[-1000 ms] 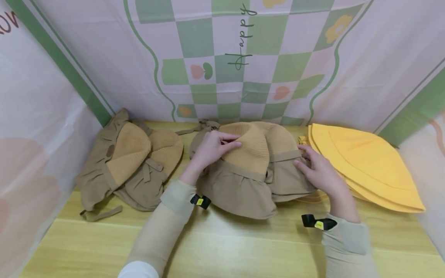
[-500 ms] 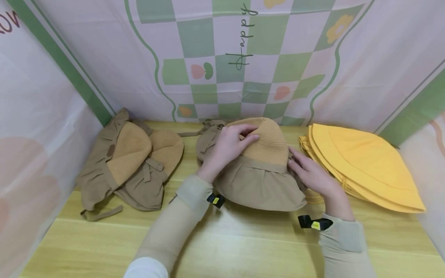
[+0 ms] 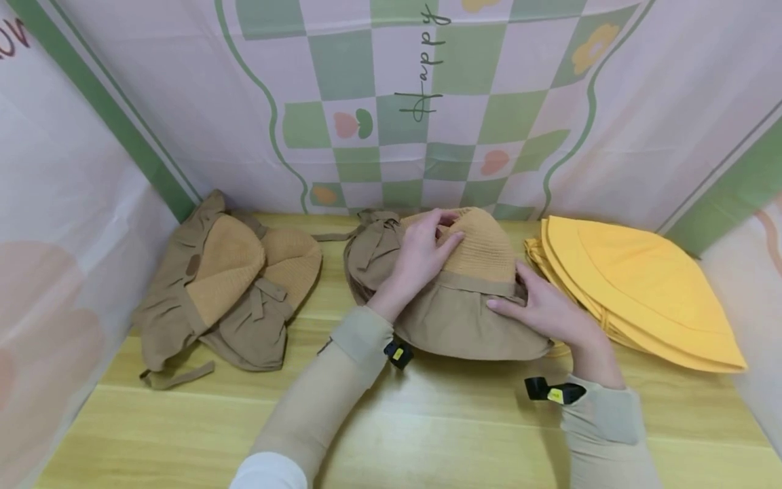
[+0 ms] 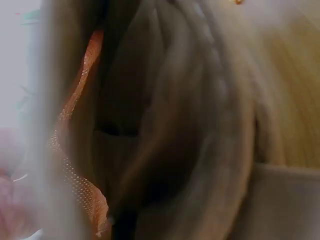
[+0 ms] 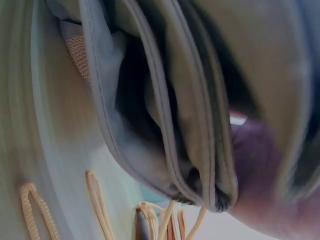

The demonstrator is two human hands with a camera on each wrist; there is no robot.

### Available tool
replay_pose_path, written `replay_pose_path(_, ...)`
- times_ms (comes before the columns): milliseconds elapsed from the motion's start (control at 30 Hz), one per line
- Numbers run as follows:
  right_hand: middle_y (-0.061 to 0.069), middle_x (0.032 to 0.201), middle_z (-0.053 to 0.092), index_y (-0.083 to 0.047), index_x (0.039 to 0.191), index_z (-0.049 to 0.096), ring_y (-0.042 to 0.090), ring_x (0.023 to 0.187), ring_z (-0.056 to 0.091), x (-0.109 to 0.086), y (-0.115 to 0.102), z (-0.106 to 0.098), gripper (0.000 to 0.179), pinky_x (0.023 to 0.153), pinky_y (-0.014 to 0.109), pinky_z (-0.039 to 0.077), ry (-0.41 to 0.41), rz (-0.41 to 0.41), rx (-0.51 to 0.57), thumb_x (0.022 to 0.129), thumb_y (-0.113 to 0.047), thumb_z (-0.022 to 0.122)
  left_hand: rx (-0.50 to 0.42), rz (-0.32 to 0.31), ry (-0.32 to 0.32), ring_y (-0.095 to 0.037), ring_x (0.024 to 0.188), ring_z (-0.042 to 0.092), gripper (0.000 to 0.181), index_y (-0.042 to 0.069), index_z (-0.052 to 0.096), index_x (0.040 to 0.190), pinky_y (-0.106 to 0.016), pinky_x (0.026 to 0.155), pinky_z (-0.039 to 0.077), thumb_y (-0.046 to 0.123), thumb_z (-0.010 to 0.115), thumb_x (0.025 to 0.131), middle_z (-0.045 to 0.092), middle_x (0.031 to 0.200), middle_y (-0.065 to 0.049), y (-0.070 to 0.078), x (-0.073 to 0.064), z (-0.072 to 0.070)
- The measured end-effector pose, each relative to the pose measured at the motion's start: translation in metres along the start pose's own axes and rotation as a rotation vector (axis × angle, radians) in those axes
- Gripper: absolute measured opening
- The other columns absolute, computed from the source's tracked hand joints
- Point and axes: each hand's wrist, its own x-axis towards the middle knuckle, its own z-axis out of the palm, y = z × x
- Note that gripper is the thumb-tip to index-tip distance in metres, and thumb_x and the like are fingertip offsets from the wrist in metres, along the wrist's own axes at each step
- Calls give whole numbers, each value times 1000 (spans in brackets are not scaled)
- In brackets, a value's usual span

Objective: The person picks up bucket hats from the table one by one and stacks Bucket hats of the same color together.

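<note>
Head view: the middle hats (image 3: 464,326), tan-crowned with gathered brown brims, sit nested on the table (image 3: 458,435), between two brown-and-tan hats (image 3: 226,272) on the left and overlapping yellow hats (image 3: 647,292) on the right. The left hand (image 3: 418,255) pinches the front crown (image 3: 482,251) near its top, thumb and fingers bent with a small gap showing between them. The right hand (image 3: 552,312) grips the right side, thumb laid over the front brim and fingers spread farther back along the edge. Brown ties (image 3: 377,227) gather at the stack's back left. The right wrist view shows several layered brims (image 5: 170,110) with a fingertip (image 5: 237,120) against them, and cord loops (image 5: 100,205) below. In the left wrist view, blurred brown folds (image 4: 220,125) hang beside an orange mesh strip (image 4: 80,175); the left fingers' hold cannot be told there.
</note>
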Motion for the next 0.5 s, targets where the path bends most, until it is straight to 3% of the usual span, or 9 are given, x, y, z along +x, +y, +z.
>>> replay_pose_path(200, 27, 145, 49, -10, 157, 22, 46, 136, 46, 3, 2, 2, 78, 107, 62, 38, 67, -32, -69, 97, -34, 66, 15, -5, -108, -20, 116, 64, 46, 8, 53, 139, -29, 100, 51, 34, 59, 101, 61, 135, -9, -13, -8, -5)
replay_pose_path(367, 33, 144, 49, -9, 160, 16, 51, 132, 47, 5, 2, 4, 83, 105, 64, 39, 107, -13, -116, 97, -33, 66, 176, -26, -249, -24, 139, 47, 57, 13, 49, 145, -46, 116, 37, 47, 55, 100, 49, 149, -8, -31, -25, -20)
replay_pose_path(500, 39, 139, 49, -4, 161, 5, 55, 126, 51, 8, 5, 7, 93, 103, 65, 41, 143, 39, -182, 97, -35, 65, 288, -46, -406, -28, 150, 32, 67, 17, 42, 152, -62, 118, 26, 57, 51, 99, 33, 161, -10, -44, -38, -25)
